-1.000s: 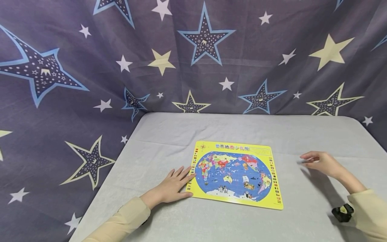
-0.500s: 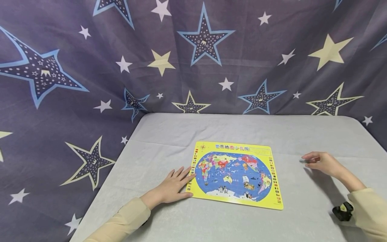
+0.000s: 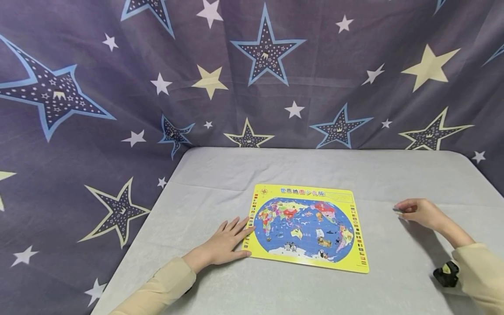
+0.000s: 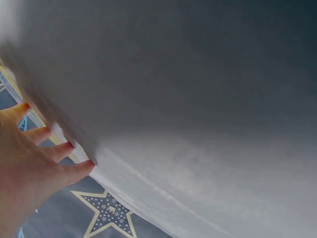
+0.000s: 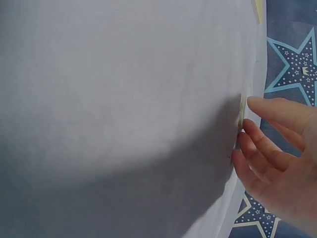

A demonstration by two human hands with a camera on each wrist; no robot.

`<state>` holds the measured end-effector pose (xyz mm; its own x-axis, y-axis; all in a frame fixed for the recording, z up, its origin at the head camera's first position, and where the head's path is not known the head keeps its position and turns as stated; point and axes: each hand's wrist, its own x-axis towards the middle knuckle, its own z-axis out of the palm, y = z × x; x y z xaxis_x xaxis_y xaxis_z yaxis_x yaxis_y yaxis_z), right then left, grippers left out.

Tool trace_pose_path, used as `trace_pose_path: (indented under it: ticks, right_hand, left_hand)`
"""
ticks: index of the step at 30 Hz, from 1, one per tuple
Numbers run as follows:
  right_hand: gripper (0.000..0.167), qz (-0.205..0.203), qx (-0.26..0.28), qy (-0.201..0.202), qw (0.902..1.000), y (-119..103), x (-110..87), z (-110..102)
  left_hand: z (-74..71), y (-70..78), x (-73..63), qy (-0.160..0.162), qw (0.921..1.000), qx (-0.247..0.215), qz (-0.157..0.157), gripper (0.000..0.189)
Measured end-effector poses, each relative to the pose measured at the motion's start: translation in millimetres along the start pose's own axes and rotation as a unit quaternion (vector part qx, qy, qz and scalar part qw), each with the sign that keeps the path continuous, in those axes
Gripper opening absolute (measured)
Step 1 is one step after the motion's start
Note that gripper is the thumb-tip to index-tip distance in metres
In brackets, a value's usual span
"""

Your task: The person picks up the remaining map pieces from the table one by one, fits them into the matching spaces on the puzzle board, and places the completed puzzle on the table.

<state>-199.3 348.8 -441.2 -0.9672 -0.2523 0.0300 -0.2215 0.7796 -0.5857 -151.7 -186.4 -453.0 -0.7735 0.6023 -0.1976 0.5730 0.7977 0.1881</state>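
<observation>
A yellow-bordered world map board (image 3: 303,258) lies flat on the grey cloth, its blue oval map showing coloured continents, animals and rows of flags down both sides. My left hand (image 3: 225,245) rests at its left edge with spread fingers, the fingertips over the border. To the right of the board, my right hand (image 3: 423,213) is held apart from it, thumb and fingers brought together. A small thin flat piece (image 5: 242,111) shows edge-on at the thumb and forefinger tips in the right wrist view; its face is hidden.
Light grey cloth (image 3: 315,168) covers the table. A dark curtain (image 3: 315,105) printed with stars hangs behind and to the left. A black device (image 3: 446,274) sits at the right wrist beside the beige sleeve (image 3: 480,273).
My right hand has shifted slightly to the right with the small flat piece, its thumb closer to the forefinger. The left hand and the map board have stayed in place.
</observation>
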Motion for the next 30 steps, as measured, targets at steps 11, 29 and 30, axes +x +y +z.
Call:
trace_pose_path:
  ticks: [11, 29, 30]
  right_hand:
    - [0.018, -0.001, -0.015, -0.006, 0.9999, 2.5, 1.1, -0.4]
    - [0.014, -0.008, -0.016, -0.006, 0.9998, 7.3, 0.9, 1.7]
    - [0.014, -0.010, -0.015, -0.005, 0.9998, 7.5, 0.8, 1.9]
  left_hand:
    - [1.3, -0.6, 0.2, 0.003, 1.0000, 0.002, 0.000, 0.070]
    - [3.4, -2.4, 0.9, 0.006, 1.0000, 0.005, 0.005, 0.070]
    - [3.3, -2.4, 1.0, 0.006, 1.0000, 0.004, 0.005, 0.071]
